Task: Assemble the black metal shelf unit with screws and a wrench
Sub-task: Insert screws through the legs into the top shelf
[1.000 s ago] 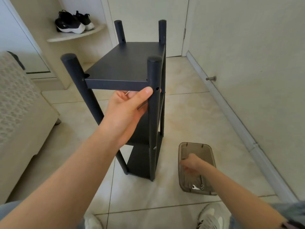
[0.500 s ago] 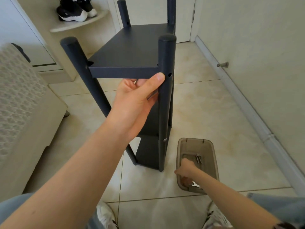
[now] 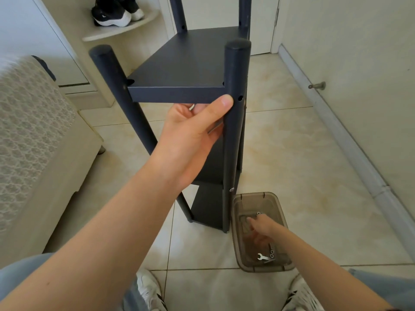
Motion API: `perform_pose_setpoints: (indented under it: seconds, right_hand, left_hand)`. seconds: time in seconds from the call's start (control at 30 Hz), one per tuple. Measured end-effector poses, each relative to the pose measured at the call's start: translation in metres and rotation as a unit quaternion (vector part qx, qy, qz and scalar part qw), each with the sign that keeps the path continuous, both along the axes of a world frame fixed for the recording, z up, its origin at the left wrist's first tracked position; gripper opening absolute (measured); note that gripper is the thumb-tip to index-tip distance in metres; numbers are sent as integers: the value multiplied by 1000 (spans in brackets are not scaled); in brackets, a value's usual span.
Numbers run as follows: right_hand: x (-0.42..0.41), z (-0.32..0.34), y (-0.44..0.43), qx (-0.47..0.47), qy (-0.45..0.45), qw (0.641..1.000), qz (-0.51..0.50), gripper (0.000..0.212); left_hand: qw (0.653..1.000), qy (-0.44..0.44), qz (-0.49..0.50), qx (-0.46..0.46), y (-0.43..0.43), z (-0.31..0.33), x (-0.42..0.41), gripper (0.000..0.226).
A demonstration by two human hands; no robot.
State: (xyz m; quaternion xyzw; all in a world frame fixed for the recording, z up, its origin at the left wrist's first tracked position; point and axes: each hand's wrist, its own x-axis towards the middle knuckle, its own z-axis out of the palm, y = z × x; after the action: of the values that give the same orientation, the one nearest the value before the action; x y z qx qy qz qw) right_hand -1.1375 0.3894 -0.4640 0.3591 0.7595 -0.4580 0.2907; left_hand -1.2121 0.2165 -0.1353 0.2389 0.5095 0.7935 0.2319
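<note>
Moved: right hand point(image 3: 260, 230) now lies a little farther up the box than half a second ago, off the wrench; left hand keeps its grip.
Sofa point(image 3: 33, 131): pale patterned cover, far left.
Black shoes point(image 3: 114, 12): on a corner ledge, far left.
Left hand point(image 3: 193, 135): grips the shelf unit, thumb pressed on the near right post point(image 3: 235, 113), fingers curled under the top shelf's near edge.
Shelf unit point(image 3: 186, 63): upright on the tiled floor, centre; four round black posts, lower shelves visible below.
Box point(image 3: 256, 195): brown, see-through, on the floor just right of the unit's near right foot.
Right hand: inside the box, fingers reaching left and far; blurred, so I cannot tell whether it holds anything.
Wrench point(image 3: 262, 257): flat at the box's near end, small metal fittings point(image 3: 272, 254) beside it.
Door stop point(image 3: 316, 85): on the right wall.
</note>
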Motion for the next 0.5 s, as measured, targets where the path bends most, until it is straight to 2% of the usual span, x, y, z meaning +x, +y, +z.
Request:
perform_pose_setpoints:
  seconds: [0.13, 0.23, 0.37, 0.5]
  right_hand:
    - [2, -15, 16, 91, 8, 996, 1, 21]
    - [2, -28, 15, 108, 16, 994, 11, 12]
    - [-6, -41, 9, 131, 58, 990, 7, 11]
    - [-14, -48, 8, 159, 41, 986, 13, 18]
  left_hand:
    - [1000, 3, 4, -3, -1, -2, -1, 18]
    - [1000, -3, 5, -8, -2, -1, -2, 18]
    - [1000, -3, 4, -9, -2, -3, -4, 12]
    - [1000, 4, 7, -16, -3, -2, -5, 16]
